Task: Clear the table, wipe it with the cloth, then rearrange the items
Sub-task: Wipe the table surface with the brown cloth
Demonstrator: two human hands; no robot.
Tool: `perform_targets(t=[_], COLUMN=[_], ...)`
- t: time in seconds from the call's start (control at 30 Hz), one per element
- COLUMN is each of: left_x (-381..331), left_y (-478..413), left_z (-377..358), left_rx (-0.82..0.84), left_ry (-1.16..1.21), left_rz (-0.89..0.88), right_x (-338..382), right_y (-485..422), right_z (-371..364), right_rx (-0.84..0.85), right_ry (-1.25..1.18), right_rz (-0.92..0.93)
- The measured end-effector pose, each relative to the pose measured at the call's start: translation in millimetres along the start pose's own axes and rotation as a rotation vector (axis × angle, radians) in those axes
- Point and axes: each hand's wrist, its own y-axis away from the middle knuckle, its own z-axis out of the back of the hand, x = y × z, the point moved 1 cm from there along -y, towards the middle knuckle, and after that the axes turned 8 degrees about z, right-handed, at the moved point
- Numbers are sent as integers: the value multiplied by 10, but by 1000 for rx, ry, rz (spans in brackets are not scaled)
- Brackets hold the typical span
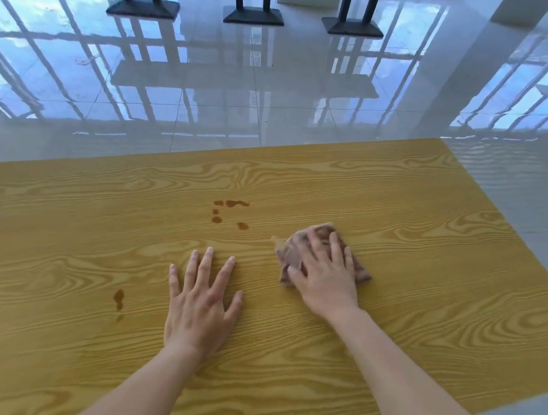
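1. Bench (394, 214): a yellow wood-grain top that fills the lower part of the view. No items stand on the visible surface, so the clearing step appears complete and wiping is judged to be the step in hand.

2. Floor (273, 88): glossy tile beyond the far edge of the bench, with three dark stand bases (253, 16) well apart from the work area. These need no attention.

3. Right hand (323, 274): lies palm-down on the cloth (295, 256), fingers spread wide and pressing rather than gripping. Keep the palm flat so that pressure is even across the whole pad of fabric.

4. Left hand (201, 302): empty, opened wide, flat on the bare bench just left of the right hand. It serves as a brace; it lies between the cloth and the near-left stain, so lift it clear before the cloth travels that way.

5. Cloth: a bunched brownish rag, flat on the bench right of centre under the right hand. It sits near the upper stains but does not touch them.

6. Upper stains (230, 211): a cluster of brown spots up and to the left of the cloth. Draw the cloth over them in overlapping strokes, working inward to avoid spreading the liquid.

7. Lower stain (119, 299): a small brown drip near the left hand. Treat it last, with a clean fold of the cloth.
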Motion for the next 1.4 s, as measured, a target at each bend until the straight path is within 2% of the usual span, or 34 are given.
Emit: perform_targets(t=[0.07,0.13,0.23,0.3,0.33,0.4,0.5,0.57,0.67,0.73,0.8,0.9,1.0,1.07,1.13,1.23,1.3,1.37,1.4], left_x=[-1,2,5,-2,-6,-16,-9,18,129,233,291,280,273,280,281,274,280,279,278], left_y=[-2,-3,-3,-7,-9,-12,-3,-24,-199,-304,-339,-344,-333,-334,-343,-347,-357,-348,-345], left_z=[1,-4,-4,-7,-3,14,22,53,134,141,100,100,111,109,91,72,67,50,52], left_rx=[0,3,4,7,9,12,26,16,-37,-17,26,32,13,6,-7,-10,-23,-17,-17], left_ry=[-3,-19,-26,-19,-14,-13,-2,41,76,43,4,-3,4,11,29,27,29,28,27], left_rz=[-4,-7,-12,-5,-3,-2,-1,7,60,117,135,135,140,136,136,131,141,145,145], right_x=[120,-7,-288,-267,-160,155,359,171,-124,-62,157,530,743,658,403,116,225,505,634], right_y=[435,622,205,-248,-405,-456,-35,166,-55,-340,-578,-782,-729,-518,-345,-571,-896,-1052,-1020], right_z=[-70,-81,-12,38,42,16,-52,-39,33,60,40,-14,-26,-33,-16,70,79,75,42], right_rx=[2,25,8,18,22,19,35,45,61,76,57,8,-4,20,41,64,55,43,35], right_ry=[28,74,77,11,2,13,44,67,70,14,-25,-23,11,48,100,90,23,-1,10], right_rz=[189,229,-13,-200,-230,-121,212,257,41,-112,-151,-26,179,337,383,139,-29,-29,41])
